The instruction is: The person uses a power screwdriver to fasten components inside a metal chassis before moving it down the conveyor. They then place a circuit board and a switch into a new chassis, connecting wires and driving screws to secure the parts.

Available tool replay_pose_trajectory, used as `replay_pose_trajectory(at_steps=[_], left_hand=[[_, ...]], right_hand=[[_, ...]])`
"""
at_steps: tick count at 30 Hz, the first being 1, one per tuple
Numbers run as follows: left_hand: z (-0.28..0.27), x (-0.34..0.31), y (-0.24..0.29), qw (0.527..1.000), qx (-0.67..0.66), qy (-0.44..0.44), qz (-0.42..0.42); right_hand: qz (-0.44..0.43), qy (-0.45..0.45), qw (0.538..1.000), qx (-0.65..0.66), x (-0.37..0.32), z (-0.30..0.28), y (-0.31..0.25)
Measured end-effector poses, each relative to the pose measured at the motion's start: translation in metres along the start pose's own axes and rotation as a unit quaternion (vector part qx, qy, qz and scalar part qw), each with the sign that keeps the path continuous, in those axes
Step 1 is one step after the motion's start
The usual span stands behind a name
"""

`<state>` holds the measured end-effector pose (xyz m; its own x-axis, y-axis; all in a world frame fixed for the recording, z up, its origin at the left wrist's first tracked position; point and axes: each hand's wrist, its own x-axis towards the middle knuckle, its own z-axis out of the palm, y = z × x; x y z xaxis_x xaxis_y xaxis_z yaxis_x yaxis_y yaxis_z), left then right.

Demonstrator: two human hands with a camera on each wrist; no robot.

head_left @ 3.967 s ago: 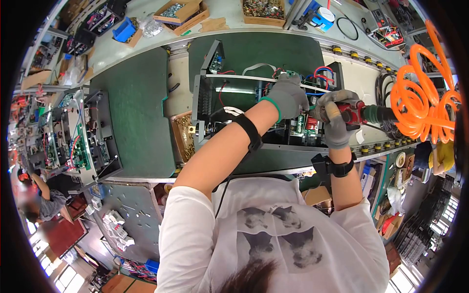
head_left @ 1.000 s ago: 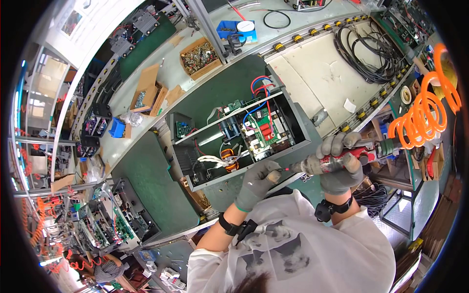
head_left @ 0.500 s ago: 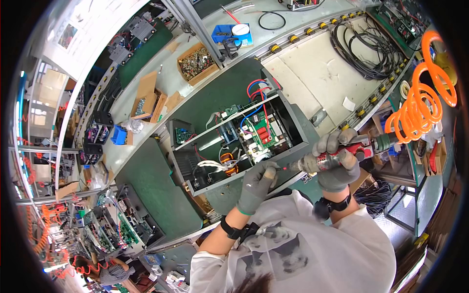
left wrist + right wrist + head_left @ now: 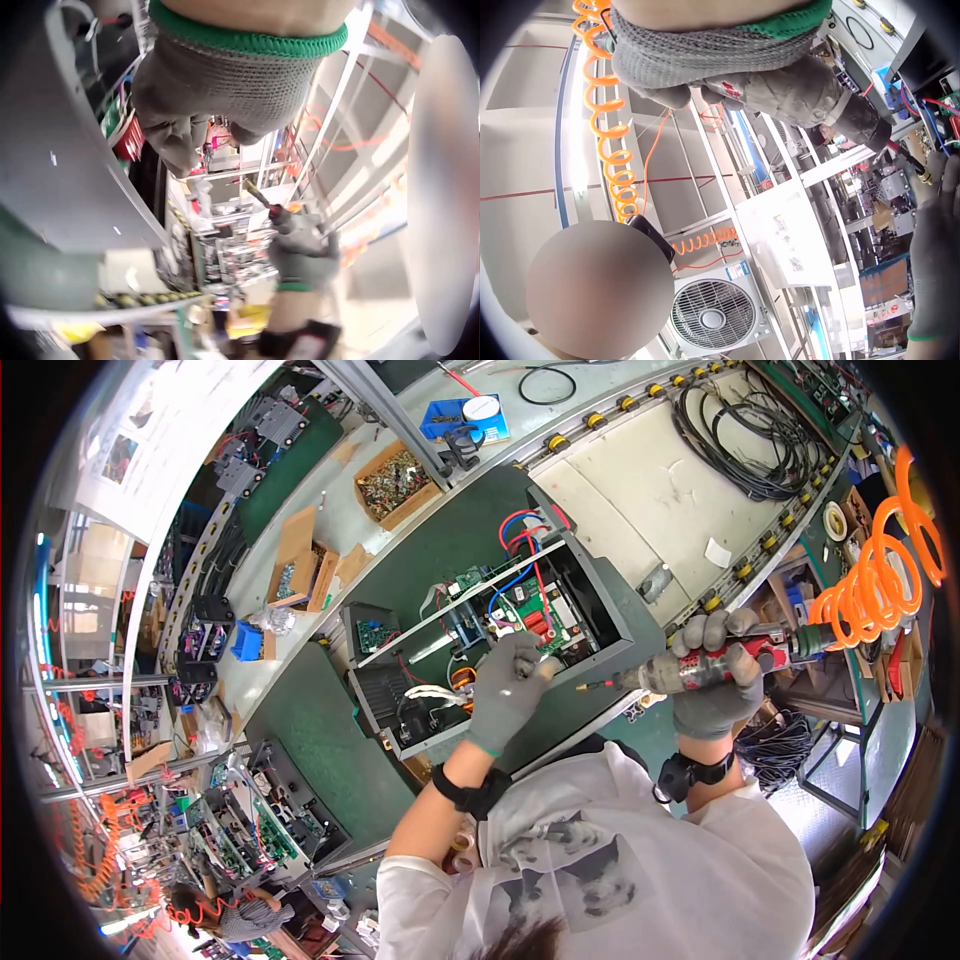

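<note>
Our right hand (image 4: pixel 715 710) grips the driver (image 4: pixel 688 671), likely heavy and stiff, best held round its body; our left hand (image 4: pixel 506 698), at its nine o'clock, has bent fingers, but we cannot tell if they hold anything.

The metal case (image 4: pixel 612 598) is open from above, while its near wall (image 4: pixel 585 665), lengthwise rail (image 4: pixel 400 643) and looped wires (image 4: pixel 503 532) obstruct sideways passage.

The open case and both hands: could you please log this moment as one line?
left hand: over case, fingers bent | right hand: grips power driver | bit: apart from left hand
</note>
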<state>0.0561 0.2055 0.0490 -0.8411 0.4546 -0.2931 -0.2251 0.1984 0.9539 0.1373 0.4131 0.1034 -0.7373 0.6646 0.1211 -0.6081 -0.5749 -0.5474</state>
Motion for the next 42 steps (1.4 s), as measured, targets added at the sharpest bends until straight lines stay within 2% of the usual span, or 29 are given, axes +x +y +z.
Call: replay_pose_trajectory(at_steps=[1, 3, 4, 7, 8, 11, 12, 14, 15, 16, 17, 18, 19, 20, 21, 22, 24, 26, 28, 30, 32, 36, 38, 42], left_hand=[[0.002, 0.006, -0.005, 0.990, 0.136, 0.026, 0.029], [0.010, 0.020, -0.011, 0.921, 0.362, 0.085, 0.119], [0.015, 0.027, -0.016, 0.920, 0.364, 0.080, 0.119], [0.025, 0.043, -0.021, 0.812, 0.543, 0.122, 0.176], [0.028, 0.045, -0.021, 0.812, 0.543, 0.117, 0.179], [0.034, 0.049, -0.024, 0.731, 0.636, 0.130, 0.209], [0.034, 0.051, -0.024, 0.731, 0.637, 0.128, 0.207], [0.032, 0.056, -0.022, 0.771, 0.563, 0.178, 0.238], [0.028, 0.060, -0.015, 0.770, 0.564, 0.177, 0.238], [0.022, 0.064, -0.004, 0.928, 0.348, 0.126, 0.045], [0.020, 0.066, 0.001, 0.982, 0.093, 0.062, -0.154], [0.020, 0.067, -0.004, 0.982, 0.093, 0.062, -0.153], [0.020, 0.068, -0.015, 0.981, -0.052, 0.064, -0.176], [0.022, 0.069, -0.020, 0.959, -0.196, 0.064, -0.193], [0.032, 0.067, -0.012, 0.955, -0.200, 0.109, -0.192], [0.033, 0.068, -0.009, 0.955, -0.199, 0.110, -0.192], [0.036, 0.075, -0.006, 0.967, -0.139, 0.156, -0.146], [0.033, 0.090, -0.012, 0.958, -0.141, 0.179, -0.173], [0.031, 0.095, -0.012, 0.960, -0.163, 0.171, -0.150], [0.031, 0.093, -0.007, 0.967, -0.128, 0.166, -0.145], [0.028, 0.092, -0.005, 0.972, -0.119, 0.116, -0.164], [0.014, 0.090, -0.007, 0.967, -0.148, 0.084, -0.190], [0.007, 0.090, -0.010, 0.971, -0.151, 0.035, -0.184], [0.003, 0.088, -0.006, 0.974, -0.116, 0.019, -0.196]], right_hand=[[-0.008, 0.017, 1.000, -0.015, 0.000, -0.003, -0.002], [-0.015, 0.027, 0.999, -0.027, -0.001, -0.009, -0.005], [-0.021, 0.033, 0.998, -0.038, -0.002, -0.012, -0.006], [-0.025, 0.041, 0.997, -0.054, -0.004, -0.019, -0.010], [-0.029, 0.045, 0.997, -0.054, -0.004, -0.021, -0.011], [-0.028, 0.056, 0.996, -0.060, -0.005, -0.026, -0.014], [-0.031, 0.063, 0.995, -0.071, -0.005, -0.027, -0.014], [-0.033, 0.070, 0.994, -0.080, -0.003, -0.028, -0.013], [-0.033, 0.072, 0.994, -0.081, -0.003, -0.029, -0.013], [-0.034, 0.075, 0.993, -0.083, -0.003, -0.030, -0.013], [-0.034, 0.076, 0.993, -0.083, -0.003, -0.030, -0.013], [-0.033, 0.074, 0.993, -0.086, -0.004, -0.030, -0.013], [-0.031, 0.072, 0.993, -0.088, -0.004, -0.029, -0.013], [-0.032, 0.070, 0.993, -0.086, -0.003, -0.030, -0.012], [-0.030, 0.069, 0.993, -0.086, -0.002, -0.031, -0.011], [-0.029, 0.068, 0.993, -0.087, -0.002, -0.031, -0.010], [-0.029, 0.067, 0.994, -0.084, -0.001, -0.031, -0.010], [-0.028, 0.065, 0.994, -0.084, 0.001, -0.031, -0.010], [-0.032, 0.069, 0.994, -0.082, 0.002, -0.031, -0.009], [-0.035, 0.061, 0.993, -0.091, 0.007, -0.030, -0.005], [-0.041, 0.058, 0.992, -0.101, 0.013, -0.028, -0.001], [-0.035, 0.046, 0.995, -0.082, 0.033, -0.017, 0.020], [-0.048, 0.001, 0.996, -0.075, 0.046, -0.010, 0.034], [-0.030, -0.017, 0.995, -0.091, 0.063, -0.006, 0.063]])
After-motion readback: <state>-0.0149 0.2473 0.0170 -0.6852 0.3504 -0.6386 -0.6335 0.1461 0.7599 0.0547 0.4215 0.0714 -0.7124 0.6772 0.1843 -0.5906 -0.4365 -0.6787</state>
